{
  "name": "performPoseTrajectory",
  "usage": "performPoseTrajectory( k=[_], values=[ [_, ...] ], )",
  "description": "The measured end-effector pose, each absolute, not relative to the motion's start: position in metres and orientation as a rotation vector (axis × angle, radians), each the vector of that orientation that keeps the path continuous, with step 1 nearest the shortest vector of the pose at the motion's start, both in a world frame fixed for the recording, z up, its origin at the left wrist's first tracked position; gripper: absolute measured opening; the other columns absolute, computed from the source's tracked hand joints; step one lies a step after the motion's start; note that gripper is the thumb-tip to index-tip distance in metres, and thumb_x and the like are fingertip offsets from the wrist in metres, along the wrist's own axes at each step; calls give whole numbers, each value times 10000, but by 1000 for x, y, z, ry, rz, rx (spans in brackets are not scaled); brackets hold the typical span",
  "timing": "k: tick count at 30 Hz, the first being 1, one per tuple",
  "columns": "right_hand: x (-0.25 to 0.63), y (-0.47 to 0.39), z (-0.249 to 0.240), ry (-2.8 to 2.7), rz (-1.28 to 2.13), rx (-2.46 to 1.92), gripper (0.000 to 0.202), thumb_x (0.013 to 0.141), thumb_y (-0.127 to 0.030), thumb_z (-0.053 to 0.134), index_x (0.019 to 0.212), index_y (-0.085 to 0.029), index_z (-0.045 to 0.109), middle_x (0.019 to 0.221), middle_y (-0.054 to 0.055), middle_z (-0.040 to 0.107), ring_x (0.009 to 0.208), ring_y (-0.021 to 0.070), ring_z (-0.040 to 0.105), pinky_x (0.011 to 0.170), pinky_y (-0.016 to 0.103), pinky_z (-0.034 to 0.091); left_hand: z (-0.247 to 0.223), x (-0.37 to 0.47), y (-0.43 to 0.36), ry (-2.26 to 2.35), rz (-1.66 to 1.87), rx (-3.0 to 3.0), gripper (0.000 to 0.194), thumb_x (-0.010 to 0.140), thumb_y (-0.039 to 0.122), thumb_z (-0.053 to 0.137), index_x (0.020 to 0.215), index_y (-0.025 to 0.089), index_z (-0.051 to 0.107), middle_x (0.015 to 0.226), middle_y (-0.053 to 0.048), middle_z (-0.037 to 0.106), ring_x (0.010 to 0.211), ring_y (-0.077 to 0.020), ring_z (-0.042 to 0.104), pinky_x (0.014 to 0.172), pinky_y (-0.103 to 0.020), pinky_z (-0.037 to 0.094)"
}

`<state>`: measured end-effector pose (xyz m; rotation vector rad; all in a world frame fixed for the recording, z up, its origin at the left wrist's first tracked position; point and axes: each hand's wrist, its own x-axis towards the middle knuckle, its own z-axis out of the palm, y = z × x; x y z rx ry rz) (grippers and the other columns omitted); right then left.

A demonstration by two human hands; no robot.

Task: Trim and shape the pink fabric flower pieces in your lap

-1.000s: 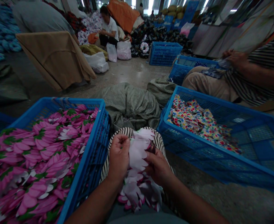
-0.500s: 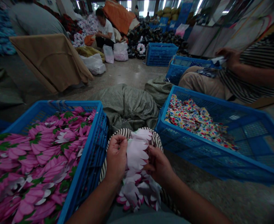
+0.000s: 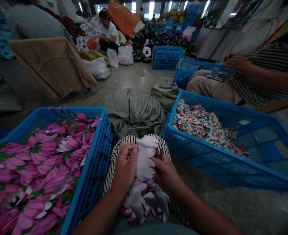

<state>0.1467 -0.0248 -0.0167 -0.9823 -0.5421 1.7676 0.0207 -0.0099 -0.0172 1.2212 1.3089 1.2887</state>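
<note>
On lap, between two blue crates: left hand (image 3: 124, 168) and right hand (image 3: 165, 173) both pinch pale petal cloth (image 3: 144, 160), grip tight. Best hold edges flat, pull slow, keep loose petals (image 3: 144, 204) from sliding to floor.

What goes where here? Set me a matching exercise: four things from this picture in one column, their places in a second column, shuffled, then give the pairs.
Things
1. pink flower pieces
2. multicoloured dotted pieces
3. pale petal piece
4. grey-green sack

Places
A. on the floor between the two near crates
B. in the blue crate on the right
C. held between the left hand and the right hand
D. in the blue crate on the left

Pairs: 1-D, 2-B, 3-C, 4-A
</note>
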Motion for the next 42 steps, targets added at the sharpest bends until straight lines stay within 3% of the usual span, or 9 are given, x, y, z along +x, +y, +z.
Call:
performPoseTrajectory(
  k=[5,7,10,13,18,25,29,36,42],
  values=[
    [144,-21,-12,-1055,1446,-1002,172,755,-315,601,688,-160,563,639,-18,525,566,92,441,546,203,381,-7,22,-20,1130,989,1397,506,676,355,655,1147,194,561,1284,-100,478,1193,-249,406,1031,-369,242],
    [145,-19,-12,-1229,1358,-993,174,794,-295,561,680,-165,549,652,-19,490,620,109,432,598,223,374,-6,25,-20,1115,979,1142,444,735,374,597,1136,185,570,1172,-95,577,1105,-218,499,975,-335,323],
    [153,-19,-15,-1369,1323,-988,217,839,-303,503,670,-168,513,655,-23,436,619,109,389,595,227,338,-8,27,-14,1024,989,773,361,771,411,545,1007,151,632,870,-70,681,790,-177,623,701,-262,460],
    [166,-20,-17,-1365,1444,-948,220,845,-336,497,705,-167,513,650,-27,404,592,102,361,561,225,308,-11,25,-8,934,995,600,328,747,410,580,904,129,648,666,-30,664,520,-125,568,498,-212,410],
    [187,-19,-17,-1269,1758,-837,248,796,-379,561,707,-148,554,622,-15,430,546,97,368,501,221,281,-8,26,-10,898,974,536,259,715,389,628,786,140,631,552,14,613,413,-81,486,438,-179,356],
    [179,-14,-16,-813,2008,-762,209,718,-343,652,662,-162,564,445,-77,347,347,28,176,351,160,167,4,35,-14,777,1159,371,250,754,391,590,812,150,623,609,-4,624,538,-120,569,567,-223,428],
    [174,-18,-19,-399,2114,-644,100,716,-318,661,730,-226,625,346,-115,246,307,25,82,321,157,208,3,25,-11,644,978,530,338,688,373,669,921,132,630,627,-8,621,495,-98,520,555,-221,389],
    [185,-17,-32,-249,2262,-509,100,696,-222,671,630,-184,605,417,-61,468,302,3,101,322,160,258,0,21,-9,607,996,446,208,678,307,677,766,121,647,652,-7,607,553,-95,511,612,-233,379],
    [165,-9,-34,-290,2208,-537,187,813,-287,560,652,-200,520,366,-119,216,298,24,27,284,139,154,23,2,-4,226,1084,416,379,697,555,548,644,179,562,473,15,560,470,-144,547,681,-350,442]
  ],
)
